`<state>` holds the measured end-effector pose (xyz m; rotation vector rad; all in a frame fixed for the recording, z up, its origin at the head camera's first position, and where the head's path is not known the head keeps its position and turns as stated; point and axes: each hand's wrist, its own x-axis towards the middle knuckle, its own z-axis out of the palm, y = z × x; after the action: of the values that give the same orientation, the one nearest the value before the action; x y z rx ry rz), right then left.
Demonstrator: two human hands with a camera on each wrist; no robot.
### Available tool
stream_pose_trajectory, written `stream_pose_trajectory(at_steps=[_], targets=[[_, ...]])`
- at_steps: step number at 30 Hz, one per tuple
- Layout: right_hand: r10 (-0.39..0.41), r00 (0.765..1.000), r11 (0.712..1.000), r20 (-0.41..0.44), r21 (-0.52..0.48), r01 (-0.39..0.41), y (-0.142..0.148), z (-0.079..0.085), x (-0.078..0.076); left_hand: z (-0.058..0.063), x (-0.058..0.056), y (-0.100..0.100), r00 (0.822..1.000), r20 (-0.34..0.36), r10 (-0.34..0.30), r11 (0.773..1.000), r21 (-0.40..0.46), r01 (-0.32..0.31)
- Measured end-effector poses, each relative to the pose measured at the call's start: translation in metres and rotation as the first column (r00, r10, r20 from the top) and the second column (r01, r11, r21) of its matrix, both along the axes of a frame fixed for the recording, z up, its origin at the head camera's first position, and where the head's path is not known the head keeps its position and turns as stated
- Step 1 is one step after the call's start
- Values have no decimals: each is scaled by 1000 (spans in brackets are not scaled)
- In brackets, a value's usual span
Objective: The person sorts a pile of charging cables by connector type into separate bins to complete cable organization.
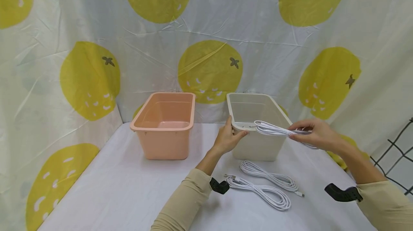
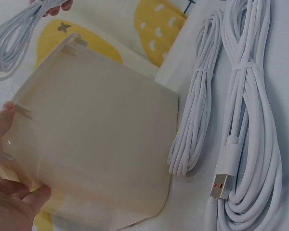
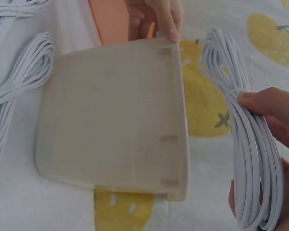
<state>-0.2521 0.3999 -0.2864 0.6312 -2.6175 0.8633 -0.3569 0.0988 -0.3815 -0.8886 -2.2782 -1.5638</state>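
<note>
My right hand (image 1: 317,134) pinches a bundled white USB cable (image 1: 272,128) near its tied middle; its looped end hangs over the front rim of the beige bin (image 1: 258,145). At that bin's front left corner, my left hand (image 1: 227,138) grips the rim, thumb along the front and fingers on the side. Two more tied white cable bundles lie on the table in front of the bin: a nearer bundle (image 1: 258,189) and a farther bundle (image 1: 269,174). A USB plug (image 2: 221,185) on one of them shows in the left wrist view.
A peach bin (image 1: 164,145) stands to the left of the beige one. Behind both hangs a white curtain (image 1: 148,59) printed with yellow fruit. White cloth (image 1: 109,184) covers the table. Black wire grid (image 1: 392,148) stands at the right edge.
</note>
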Motion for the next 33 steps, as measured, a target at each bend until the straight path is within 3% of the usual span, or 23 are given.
stream_pose_trajectory(at_steps=[5, 8, 22, 27, 33], targets=[[-23, 1000, 999, -12, 31, 23, -2, 15, -17, 0, -2, 1, 1000, 6, 6, 1000, 7, -6], [-57, 998, 997, 28, 43, 56, -6, 22, -29, -1, -2, 1, 1000, 17, 5, 1000, 14, -5], [-170, 974, 985, 149, 34, 167, -35, 33, -80, -8, -1, 3, 999, 48, -20, 999, 44, 18], [-209, 967, 978, 143, 23, 208, -43, 30, -94, -7, -2, 0, 999, 34, -34, 997, 72, 32], [-259, 958, 965, 123, -17, 262, -43, 16, -106, -6, -2, 1, 998, 24, -56, 995, 79, 54]])
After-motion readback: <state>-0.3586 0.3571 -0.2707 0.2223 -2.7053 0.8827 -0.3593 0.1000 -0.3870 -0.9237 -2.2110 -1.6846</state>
